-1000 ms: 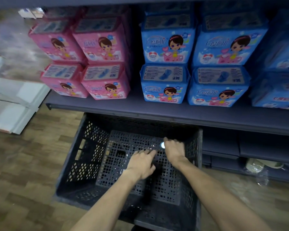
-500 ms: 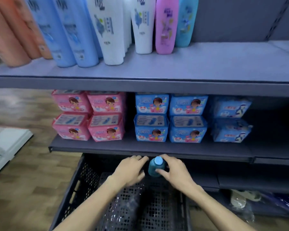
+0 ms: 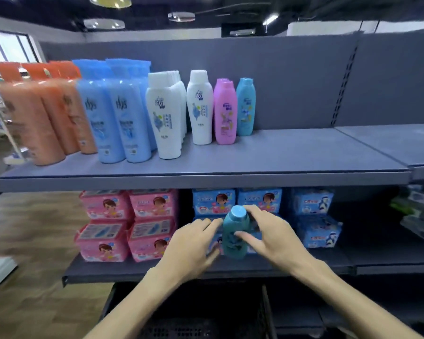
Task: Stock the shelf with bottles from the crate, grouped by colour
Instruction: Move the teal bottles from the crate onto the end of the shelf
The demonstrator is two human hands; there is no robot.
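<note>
Now the teal bottle (image 3: 235,237) is in the air in front of the middle shelf (image 3: 157,271), held upright with its round flat cap toward the camera. The right hand (image 3: 271,237) grips it, thumb on the front and fingers curled round the back near the cap. The left hand (image 3: 194,243) is just beside the bottle with fingers almost straight, the tips touching its left side. Behind the hands, soft pink packs (image 3: 127,225) lie in two columns of two, and blue packs (image 3: 311,217) lie to their right, partly hidden. Below, the dark mesh crate (image 3: 181,324) shows only its top part. The top shelf (image 3: 206,177) is a smooth grey metal board with a grey back panel (image 3: 291,81). On it stand smooth plastic bottles in colour groups: three orange bottles (image 3: 32,121) in the front at the left, two light blue bottles (image 3: 115,121) in the front with more behind, white bottles (image 3: 164,118) in two rows, one pink bottle (image 3: 225,112) in front of another, and one teal bottle on the shelf (image 3: 245,107). The right part of this shelf is bare. At the left the floor (image 3: 30,223) looks like wood planks, and round lamps (image 3: 181,16) hang on the dark ceiling.
</note>
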